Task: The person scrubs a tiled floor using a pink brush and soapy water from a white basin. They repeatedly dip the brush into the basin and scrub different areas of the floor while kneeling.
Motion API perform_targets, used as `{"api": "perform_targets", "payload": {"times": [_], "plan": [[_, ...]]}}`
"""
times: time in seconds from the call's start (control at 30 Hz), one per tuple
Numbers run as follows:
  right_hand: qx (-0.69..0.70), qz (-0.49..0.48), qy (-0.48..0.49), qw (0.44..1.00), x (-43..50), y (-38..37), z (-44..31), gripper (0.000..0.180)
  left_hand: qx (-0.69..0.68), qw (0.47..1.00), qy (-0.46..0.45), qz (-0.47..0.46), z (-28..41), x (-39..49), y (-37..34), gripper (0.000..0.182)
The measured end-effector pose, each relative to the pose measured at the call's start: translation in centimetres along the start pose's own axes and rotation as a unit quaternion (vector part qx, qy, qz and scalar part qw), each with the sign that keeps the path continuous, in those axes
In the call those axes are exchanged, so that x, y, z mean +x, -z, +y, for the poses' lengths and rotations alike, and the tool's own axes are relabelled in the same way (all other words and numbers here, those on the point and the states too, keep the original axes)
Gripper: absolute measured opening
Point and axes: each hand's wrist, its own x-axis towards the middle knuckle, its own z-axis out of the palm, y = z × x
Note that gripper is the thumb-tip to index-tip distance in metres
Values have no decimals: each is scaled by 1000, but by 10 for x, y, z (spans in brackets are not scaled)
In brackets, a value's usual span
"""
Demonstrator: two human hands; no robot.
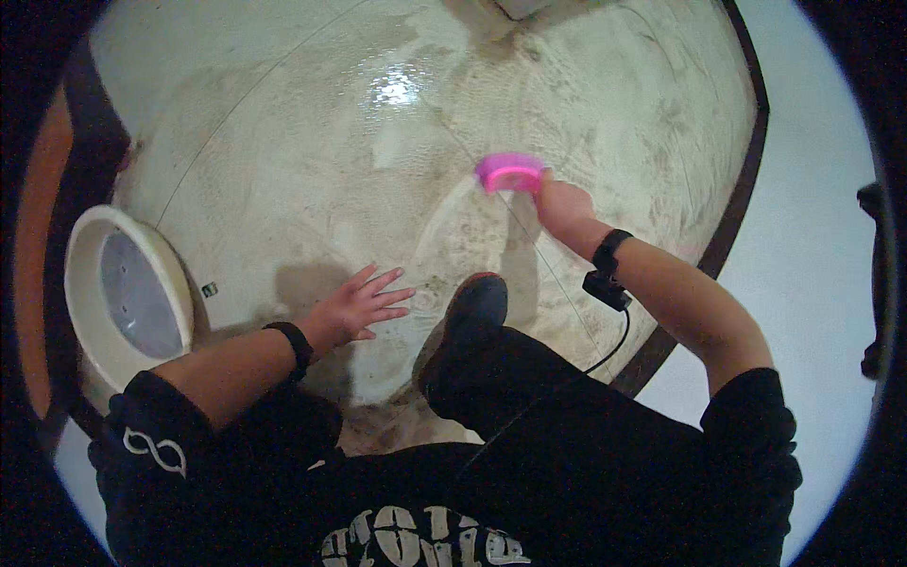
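My right hand [563, 205] is closed around the near end of a pink scrubbing brush [511, 172], slightly blurred, low over or against the wet, dirt-smeared tile floor [340, 177]. The brush's bristles are hard to make out. To the lower left, my left hand [365, 305] has its fingers spread and holds nothing; whether it touches the floor I cannot tell. A black band is on each wrist, and the right one carries a small black box with a cable.
A cream plastic basin [181, 283] with greyish water stands at the left. My shoe [478, 305] rests between the hands. A dark baseboard [744, 184] and pale wall [801, 212] run along the right; an orange-brown surface [42, 248] lies at far left.
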Motion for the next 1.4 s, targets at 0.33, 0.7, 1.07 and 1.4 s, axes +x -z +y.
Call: {"api": "perform_targets", "payload": {"times": [0.33, 0.7, 1.07, 1.4], "plan": [[19, -180, 81, 980, -58, -43, -63, 42, -5, 987, 159, 4, -37, 23, 49, 91], [-18, -218, 161, 962, -46, -17, -77, 36, -36, 998, -9, 46, -11, -12, 16, 90], [-4, -194, 219, 956, -52, -18, -112, 39, -4, 975, 206, 81, -56, 4, 53, 90], [0, -121, 153, 981, -38, -20, -104, 41, 41, 976, 203, -64, -29, -20, 44, 118]]}}
